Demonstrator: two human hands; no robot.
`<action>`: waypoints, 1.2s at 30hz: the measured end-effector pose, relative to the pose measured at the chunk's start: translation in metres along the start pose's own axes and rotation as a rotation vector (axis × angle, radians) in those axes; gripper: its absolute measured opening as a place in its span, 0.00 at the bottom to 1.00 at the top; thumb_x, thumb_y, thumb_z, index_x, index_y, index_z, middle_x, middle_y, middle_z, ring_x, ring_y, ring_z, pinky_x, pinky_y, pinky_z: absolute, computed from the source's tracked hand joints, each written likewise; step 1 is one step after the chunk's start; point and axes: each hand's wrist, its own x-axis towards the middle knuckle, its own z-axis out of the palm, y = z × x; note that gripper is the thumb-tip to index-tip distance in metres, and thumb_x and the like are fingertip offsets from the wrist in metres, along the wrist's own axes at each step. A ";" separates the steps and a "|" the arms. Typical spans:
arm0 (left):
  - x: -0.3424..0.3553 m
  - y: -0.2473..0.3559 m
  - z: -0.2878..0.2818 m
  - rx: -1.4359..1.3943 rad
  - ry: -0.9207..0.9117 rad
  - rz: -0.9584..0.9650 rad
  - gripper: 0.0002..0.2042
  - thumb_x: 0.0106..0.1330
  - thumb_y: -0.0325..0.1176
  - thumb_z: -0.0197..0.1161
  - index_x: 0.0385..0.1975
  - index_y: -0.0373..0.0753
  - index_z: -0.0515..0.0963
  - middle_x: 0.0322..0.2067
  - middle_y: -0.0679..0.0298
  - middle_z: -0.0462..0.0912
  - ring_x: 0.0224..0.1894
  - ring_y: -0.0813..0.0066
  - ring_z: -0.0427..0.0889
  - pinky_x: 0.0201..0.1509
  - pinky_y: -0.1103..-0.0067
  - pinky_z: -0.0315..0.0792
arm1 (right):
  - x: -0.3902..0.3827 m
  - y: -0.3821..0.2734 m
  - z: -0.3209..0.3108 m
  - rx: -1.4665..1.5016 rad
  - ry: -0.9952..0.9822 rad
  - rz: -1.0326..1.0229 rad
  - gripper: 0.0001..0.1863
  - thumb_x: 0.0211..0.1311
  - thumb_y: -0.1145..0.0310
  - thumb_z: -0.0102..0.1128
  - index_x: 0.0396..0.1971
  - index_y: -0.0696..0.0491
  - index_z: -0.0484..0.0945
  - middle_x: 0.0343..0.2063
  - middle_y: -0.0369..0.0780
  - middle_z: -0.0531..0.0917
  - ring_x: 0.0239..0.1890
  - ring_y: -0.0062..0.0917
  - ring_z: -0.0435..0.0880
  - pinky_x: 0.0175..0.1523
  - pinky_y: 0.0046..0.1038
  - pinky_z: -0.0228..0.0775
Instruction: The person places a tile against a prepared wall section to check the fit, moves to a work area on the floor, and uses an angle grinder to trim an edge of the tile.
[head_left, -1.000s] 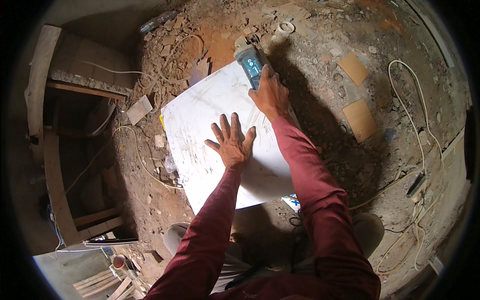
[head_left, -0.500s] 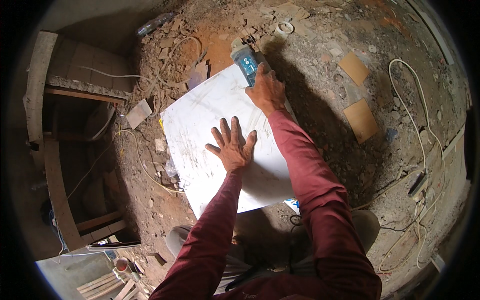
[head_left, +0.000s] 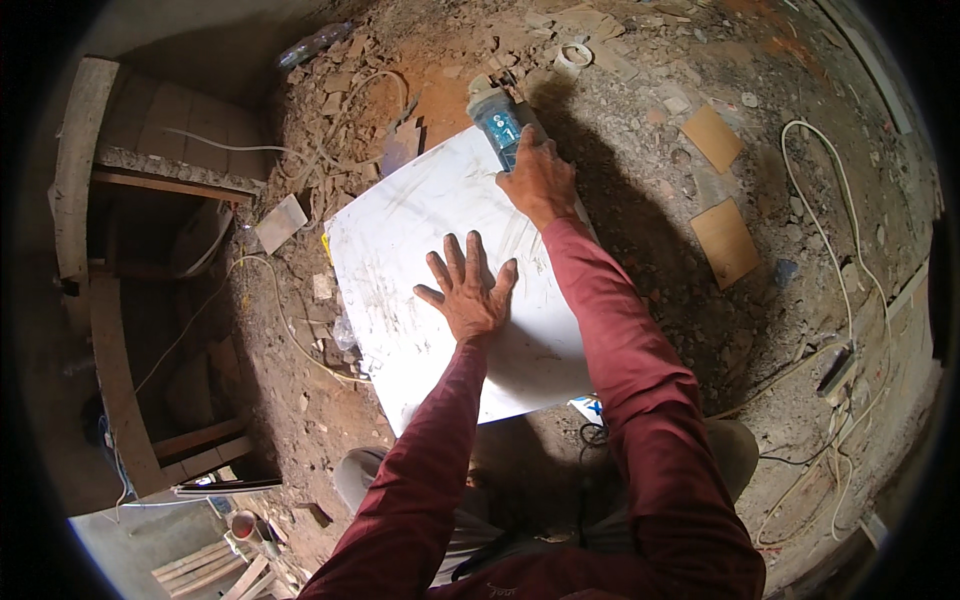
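Observation:
My left hand point(head_left: 466, 290) lies flat with spread fingers on a large white square board or tile point(head_left: 390, 250), whose surface has dark smudges. My right hand point(head_left: 540, 175) is closed round the body of a teal-and-grey power tool point(head_left: 498, 122) at the board's top right corner. The tool's metal head points away from me, just past the board's edge; the detail of its blade or base is too small to make out.
The dirt floor point(head_left: 650, 150) is strewn with rubble, two tan square pieces point(head_left: 725, 243), a white ring point(head_left: 573, 58), a plastic bottle point(head_left: 310, 47) and looped cables point(head_left: 805, 140). A concrete and wood frame point(head_left: 105, 290) stands at left, loose planks point(head_left: 190, 560) at lower left.
Very little differs. The tool and my right hand have shifted slightly along with small movements of the whole view; my left hand stays spread on the white board.

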 end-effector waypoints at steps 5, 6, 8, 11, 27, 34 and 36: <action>0.000 0.000 0.000 0.001 -0.003 0.003 0.42 0.67 0.71 0.49 0.78 0.59 0.53 0.80 0.61 0.45 0.81 0.48 0.36 0.72 0.34 0.26 | 0.003 0.003 0.004 0.007 0.005 -0.006 0.44 0.54 0.56 0.73 0.69 0.54 0.63 0.52 0.53 0.80 0.50 0.44 0.86 0.54 0.40 0.80; 0.000 0.000 0.000 0.003 -0.004 0.000 0.42 0.67 0.71 0.49 0.78 0.59 0.53 0.80 0.61 0.45 0.81 0.48 0.36 0.73 0.34 0.26 | 0.003 0.003 0.004 0.005 0.001 -0.007 0.44 0.54 0.56 0.73 0.69 0.54 0.63 0.52 0.53 0.80 0.50 0.44 0.86 0.54 0.40 0.79; 0.001 -0.001 0.000 0.010 0.000 0.000 0.42 0.68 0.71 0.48 0.78 0.58 0.53 0.79 0.60 0.45 0.81 0.48 0.36 0.72 0.33 0.26 | 0.003 0.002 0.004 0.010 -0.009 -0.016 0.45 0.54 0.55 0.72 0.69 0.56 0.62 0.52 0.54 0.80 0.50 0.45 0.86 0.55 0.41 0.79; 0.001 -0.001 0.001 0.015 0.000 -0.001 0.42 0.68 0.71 0.48 0.78 0.58 0.53 0.79 0.60 0.45 0.81 0.48 0.36 0.72 0.33 0.27 | 0.004 0.004 0.003 0.023 -0.021 -0.031 0.47 0.53 0.53 0.72 0.69 0.58 0.60 0.52 0.58 0.79 0.50 0.47 0.85 0.56 0.44 0.77; 0.001 0.000 -0.001 -0.001 -0.003 -0.002 0.41 0.68 0.70 0.48 0.78 0.58 0.53 0.79 0.61 0.45 0.81 0.47 0.36 0.72 0.33 0.27 | 0.003 0.001 0.002 -0.017 0.013 -0.017 0.44 0.53 0.56 0.73 0.67 0.56 0.64 0.50 0.52 0.82 0.50 0.42 0.86 0.53 0.39 0.80; 0.000 0.001 -0.002 -0.007 0.010 0.009 0.41 0.68 0.70 0.48 0.78 0.57 0.53 0.79 0.60 0.46 0.81 0.47 0.37 0.72 0.33 0.27 | 0.006 0.003 0.008 -0.021 0.035 -0.037 0.44 0.53 0.57 0.73 0.67 0.55 0.64 0.50 0.52 0.82 0.50 0.42 0.86 0.52 0.39 0.80; -0.001 0.001 -0.002 -0.009 0.004 0.005 0.41 0.68 0.70 0.48 0.78 0.57 0.53 0.79 0.60 0.46 0.81 0.47 0.37 0.72 0.33 0.27 | 0.006 0.004 0.009 -0.033 0.033 -0.030 0.43 0.52 0.57 0.73 0.67 0.56 0.64 0.49 0.52 0.82 0.50 0.42 0.86 0.51 0.39 0.80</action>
